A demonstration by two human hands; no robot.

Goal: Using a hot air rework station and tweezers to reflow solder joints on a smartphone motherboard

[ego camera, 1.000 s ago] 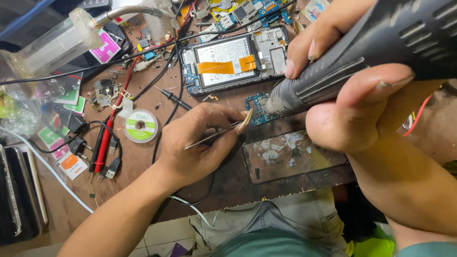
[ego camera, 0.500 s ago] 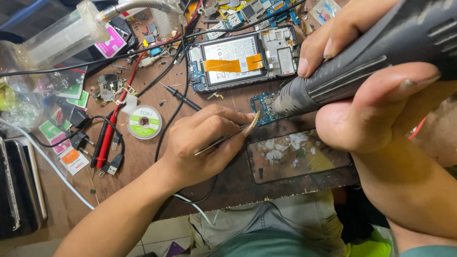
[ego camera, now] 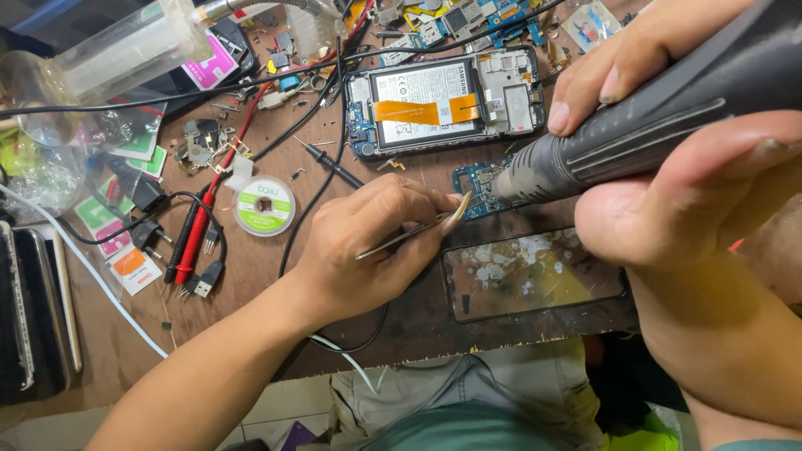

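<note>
My left hand (ego camera: 368, 242) grips metal tweezers (ego camera: 413, 232), their tips reaching toward a small blue circuit board (ego camera: 478, 185) on the brown workbench (ego camera: 251, 276). My right hand (ego camera: 668, 159) is wrapped around a dark ribbed hot-air tool (ego camera: 635, 125), its nozzle angled down onto that board. Just behind the board lies an opened phone (ego camera: 447, 104) with its battery and an orange ribbon strip exposed. In front of it, a dark glass plate (ego camera: 535, 271) with white residue rests near the bench edge.
A round white solder-wick reel (ego camera: 264, 205) sits left of my hand. Red and black probes and cables (ego camera: 196, 234) cross the left side. A clear plastic funnel tube (ego camera: 109, 63) lies at the top left, phones (ego camera: 33, 309) at the far left, and loose boards (ego camera: 468, 17) along the back.
The view has shifted slightly, and my left hand with the tweezers has edged closer to the blue board. The hot-air tool stays over it.
</note>
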